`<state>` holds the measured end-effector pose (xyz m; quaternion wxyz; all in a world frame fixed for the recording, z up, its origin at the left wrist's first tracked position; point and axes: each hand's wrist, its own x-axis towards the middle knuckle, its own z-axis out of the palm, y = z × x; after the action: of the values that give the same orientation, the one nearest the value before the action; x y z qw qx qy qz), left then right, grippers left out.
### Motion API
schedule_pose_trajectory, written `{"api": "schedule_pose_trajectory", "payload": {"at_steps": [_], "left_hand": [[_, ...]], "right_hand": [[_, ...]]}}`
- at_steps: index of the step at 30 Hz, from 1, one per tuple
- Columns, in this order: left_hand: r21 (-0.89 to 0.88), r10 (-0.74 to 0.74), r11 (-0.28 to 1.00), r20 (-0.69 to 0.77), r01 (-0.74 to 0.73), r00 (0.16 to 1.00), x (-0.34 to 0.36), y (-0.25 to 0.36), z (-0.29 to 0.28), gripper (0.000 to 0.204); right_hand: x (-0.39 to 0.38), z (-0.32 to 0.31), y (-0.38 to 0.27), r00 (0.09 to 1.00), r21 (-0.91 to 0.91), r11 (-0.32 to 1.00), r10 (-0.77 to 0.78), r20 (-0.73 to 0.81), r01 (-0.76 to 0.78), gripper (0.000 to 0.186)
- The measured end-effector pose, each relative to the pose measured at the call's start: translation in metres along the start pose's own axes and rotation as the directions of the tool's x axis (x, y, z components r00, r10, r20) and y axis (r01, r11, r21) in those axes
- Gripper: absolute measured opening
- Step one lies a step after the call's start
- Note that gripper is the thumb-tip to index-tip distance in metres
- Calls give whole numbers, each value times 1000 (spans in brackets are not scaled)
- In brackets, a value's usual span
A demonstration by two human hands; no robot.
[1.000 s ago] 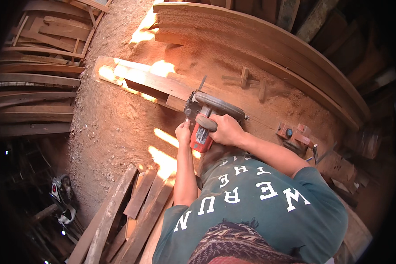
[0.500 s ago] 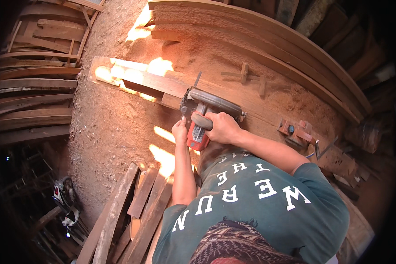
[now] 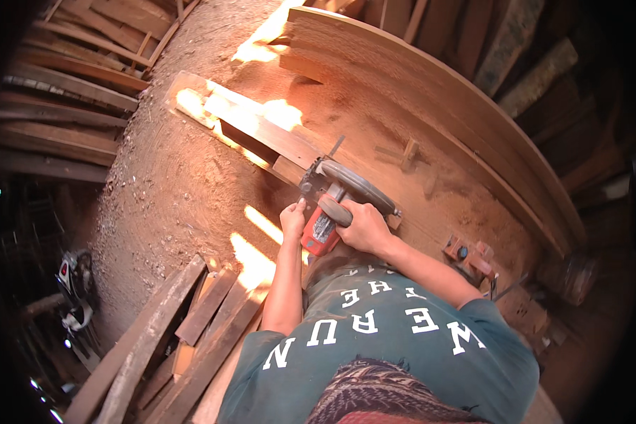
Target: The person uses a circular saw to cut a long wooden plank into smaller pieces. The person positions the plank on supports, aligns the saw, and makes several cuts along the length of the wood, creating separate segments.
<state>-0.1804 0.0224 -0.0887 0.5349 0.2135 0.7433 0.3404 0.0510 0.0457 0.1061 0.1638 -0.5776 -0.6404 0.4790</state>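
"In the head view, what is the right grip (image 3: 364,227) doing?"

"It's wrapped round the dark handle of a circular saw (image 3: 321,234), holding it firmly. The saw's red body sits just left of that grip, and its grey guard curves past the far side of it."

"And the left grip (image 3: 292,218)?"

"Narrow, thumb and fingers drawn together at the front end of the saw. I can't tell whether anything is pinched there."

"What lies ahead of them?"

"A long board (image 3: 293,143) runs away beyond the left grip, toward the far left, with sunlight across its far part. A short wood block (image 3: 288,169) is near, just ahead of the same grip."

"To the right?"

"A red tool (image 3: 482,258) stands well to the right of the right grip, on the dusty desk (image 3: 437,225). Farther ahead of that grip are some crossed sticks (image 3: 408,154), and beyond them a wide curved plank (image 3: 431,78)."

"Nearer the body?"

"Loose timber (image 3: 208,307) is stacked behind the left grip, off to its left."
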Motion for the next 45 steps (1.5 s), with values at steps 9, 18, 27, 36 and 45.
{"api": "schedule_pose_trajectory", "payload": {"at_steps": [9,18,27,36,45], "left_hand": [[-6,-13,1000,-27,13,1000,-5,21,-2,33],[12,-20,1000,-28,20,999,4,28,-8,36],[-53,10,999,-1,-10,1000,20,29,-17,34],[-92,6,996,47,-1,999,40,23,-26,32],[-130,16,991,44,-10,999,64,13,-34,31]], "right_hand": [[8,4,-12,1000,-3,1000,3,-14,-3,34],[19,11,-17,999,12,1000,0,-34,0,30],[31,14,-29,999,-22,999,30,-25,-31,31],[43,21,-29,999,-47,999,10,-31,-11,31],[55,25,-35,999,-66,997,-45,-18,44,32]]}}
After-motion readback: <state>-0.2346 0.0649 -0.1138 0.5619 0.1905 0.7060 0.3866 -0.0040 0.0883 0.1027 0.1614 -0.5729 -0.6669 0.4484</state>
